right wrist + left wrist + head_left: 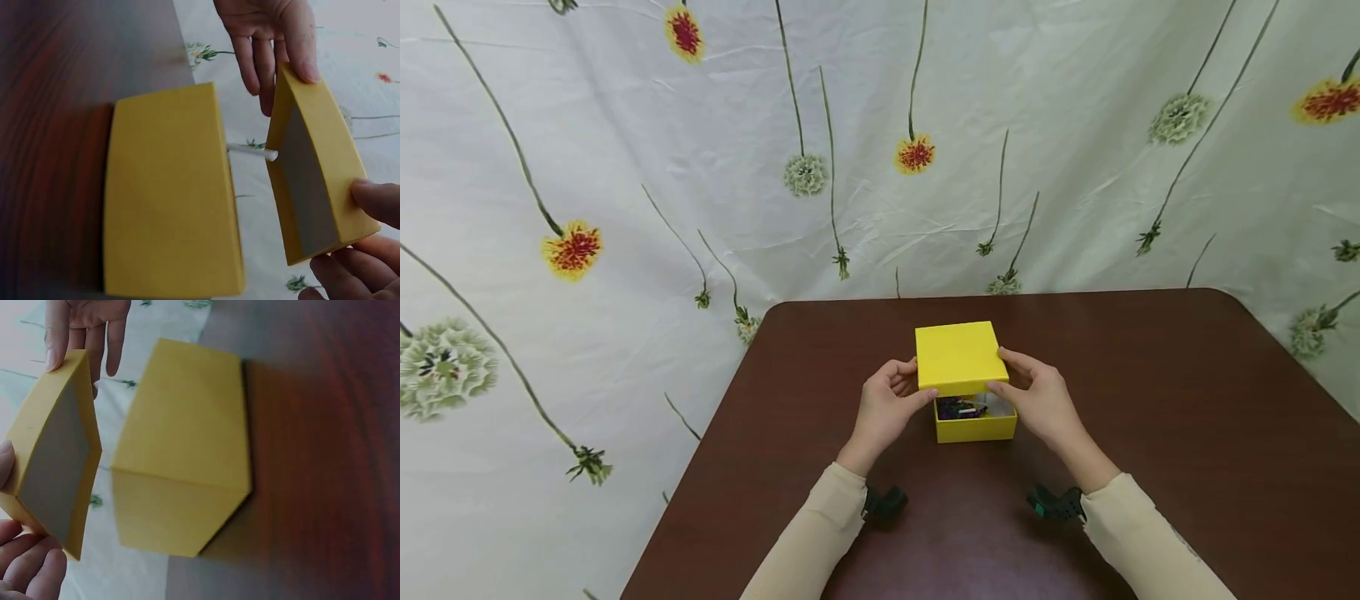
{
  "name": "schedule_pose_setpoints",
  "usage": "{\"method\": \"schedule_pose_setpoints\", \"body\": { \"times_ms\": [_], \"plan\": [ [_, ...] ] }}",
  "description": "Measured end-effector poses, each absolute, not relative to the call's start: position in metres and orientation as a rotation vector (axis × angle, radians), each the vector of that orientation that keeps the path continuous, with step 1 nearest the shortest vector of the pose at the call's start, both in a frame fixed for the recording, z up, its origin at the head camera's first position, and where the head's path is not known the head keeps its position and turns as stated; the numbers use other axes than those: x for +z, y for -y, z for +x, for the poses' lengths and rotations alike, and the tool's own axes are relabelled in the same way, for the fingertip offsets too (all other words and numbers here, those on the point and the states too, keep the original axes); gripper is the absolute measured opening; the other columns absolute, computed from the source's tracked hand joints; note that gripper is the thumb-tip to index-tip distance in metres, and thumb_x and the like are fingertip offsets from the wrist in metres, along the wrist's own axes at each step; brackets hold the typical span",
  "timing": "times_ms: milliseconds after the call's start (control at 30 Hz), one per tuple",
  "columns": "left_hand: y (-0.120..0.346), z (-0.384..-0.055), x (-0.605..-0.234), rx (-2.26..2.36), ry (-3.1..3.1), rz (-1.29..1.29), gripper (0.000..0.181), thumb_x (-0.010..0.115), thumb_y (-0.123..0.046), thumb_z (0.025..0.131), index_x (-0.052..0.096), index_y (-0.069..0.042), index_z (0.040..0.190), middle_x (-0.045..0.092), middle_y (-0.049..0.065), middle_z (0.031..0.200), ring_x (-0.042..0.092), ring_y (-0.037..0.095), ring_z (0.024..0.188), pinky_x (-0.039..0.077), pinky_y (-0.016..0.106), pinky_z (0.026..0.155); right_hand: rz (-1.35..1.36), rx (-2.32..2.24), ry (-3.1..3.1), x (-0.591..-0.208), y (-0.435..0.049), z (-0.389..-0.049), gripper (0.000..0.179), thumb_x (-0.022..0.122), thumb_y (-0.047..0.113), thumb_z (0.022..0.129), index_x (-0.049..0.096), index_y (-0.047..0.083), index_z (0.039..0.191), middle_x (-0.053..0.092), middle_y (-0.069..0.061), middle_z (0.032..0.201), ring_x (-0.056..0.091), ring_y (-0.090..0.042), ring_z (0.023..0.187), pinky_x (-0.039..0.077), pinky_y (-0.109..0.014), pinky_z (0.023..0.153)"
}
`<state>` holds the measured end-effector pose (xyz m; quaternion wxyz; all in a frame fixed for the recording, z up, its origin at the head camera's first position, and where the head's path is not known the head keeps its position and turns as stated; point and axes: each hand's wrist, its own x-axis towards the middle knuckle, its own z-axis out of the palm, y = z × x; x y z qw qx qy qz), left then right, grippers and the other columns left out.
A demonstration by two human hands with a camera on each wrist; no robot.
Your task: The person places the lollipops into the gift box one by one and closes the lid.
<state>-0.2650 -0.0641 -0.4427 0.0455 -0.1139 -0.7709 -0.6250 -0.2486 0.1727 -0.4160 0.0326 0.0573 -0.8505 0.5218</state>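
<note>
A yellow box lid (961, 357) is held level between both hands, raised over the yellow box (976, 430). My left hand (889, 402) pinches its left side, thumb at the near edge and fingers at the side. My right hand (1039, 395) grips the right side in the same way. The lid's pale inner face (59, 456) shows in the left wrist view, apart from the box. Through the gap appear dark items (958, 407) and something whitish (997, 406) inside the box. A thin white stick (253, 151) pokes out past the rim in the right wrist view.
The box stands on a dark reddish-brown table (1150, 375) with rounded far corners. Behind it hangs a pale cloth (880, 225) printed with flowers. Dark wrist straps (1060, 503) with small devices sit at both cuffs.
</note>
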Motion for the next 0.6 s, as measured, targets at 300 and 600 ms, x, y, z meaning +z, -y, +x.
{"method": "schedule_pose_setpoints", "body": {
  "times_ms": [300, 600],
  "plan": [
    [0.055, -0.256, -0.451, -1.749, 2.487, -0.430, 0.061, 0.080, -0.013, 0.085, 0.056, -0.006, 0.141, 0.057, 0.013, 0.145, 0.057, 0.027, 0.132, 0.050, 0.039, 0.103, 0.199, 1.607, 2.644, -0.432, -0.190, -0.240, 0.063, 0.072, 0.009, 0.092, 0.046, 0.002, 0.149, 0.048, -0.021, 0.152, 0.056, -0.036, 0.132, 0.057, -0.035, 0.092],
    [0.051, -0.249, -0.457, -1.628, 2.564, -0.463, 0.058, 0.081, -0.014, 0.084, 0.059, -0.005, 0.137, 0.060, 0.014, 0.142, 0.058, 0.027, 0.131, 0.051, 0.040, 0.102, 0.208, 1.602, 2.657, -0.442, -0.195, -0.237, 0.063, 0.073, 0.010, 0.091, 0.047, 0.001, 0.148, 0.048, -0.021, 0.151, 0.052, -0.038, 0.134, 0.055, -0.037, 0.094]
  ]
}}
